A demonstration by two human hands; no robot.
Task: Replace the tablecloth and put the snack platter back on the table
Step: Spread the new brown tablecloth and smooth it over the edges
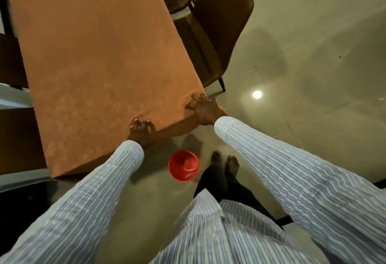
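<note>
Table's tablecloth [100, 54] edge lies under both hands.

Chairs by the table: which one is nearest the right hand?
The brown chair on the table's right side, just beyond the corner where the right hand rests on the orange tablecloth. The other chairs stand across the table, on its left side.

We see both hands on the orange tablecloth [100, 54] at the table's near edge — left hand [142, 133], right hand [203, 109]. A red bucket [183, 165] stands on the floor beside bare feet.
</note>
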